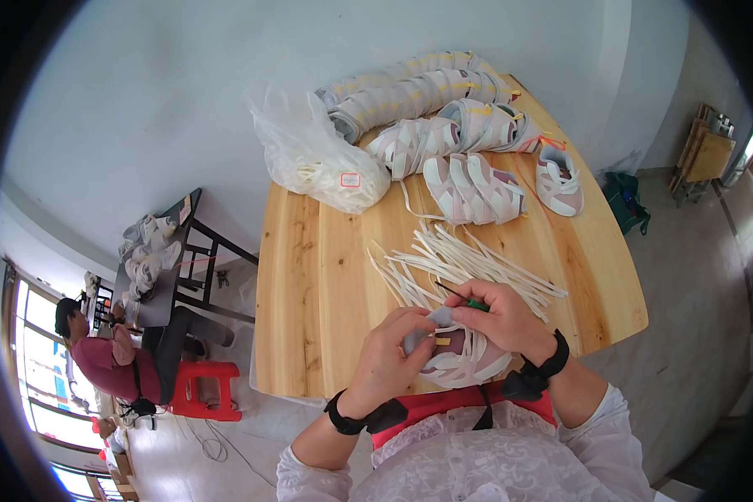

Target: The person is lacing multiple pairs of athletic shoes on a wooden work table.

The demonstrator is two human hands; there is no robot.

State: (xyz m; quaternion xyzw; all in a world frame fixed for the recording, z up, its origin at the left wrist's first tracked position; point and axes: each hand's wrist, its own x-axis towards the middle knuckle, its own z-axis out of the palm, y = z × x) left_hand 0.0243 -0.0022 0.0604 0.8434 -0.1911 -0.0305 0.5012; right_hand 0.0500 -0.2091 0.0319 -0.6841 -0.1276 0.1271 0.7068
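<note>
At the table's near edge, a pale pink and white shoe upper (463,370) lies between my hands, with white lace strands across it. My left hand (391,351) is closed on the upper's grey padded collar (418,335), thumb and fingers pinching it. My right hand (508,320) is closed around a green-handled tool (478,305) with a thin dark shaft pointing up and left; it looks like an awl or lacing hook, and its tip's shape is too small to tell. The right fingers also touch the collar. Loose white shoelaces (477,261) are spread just beyond my hands.
On the wooden table (326,276) are nested rows of shoe uppers (427,96), a smaller stack (473,188), a single upper (559,181) and a clear plastic bag (326,167) of laces. At left, another person (121,360) sits on a red stool (207,390) by a dark table (155,305).
</note>
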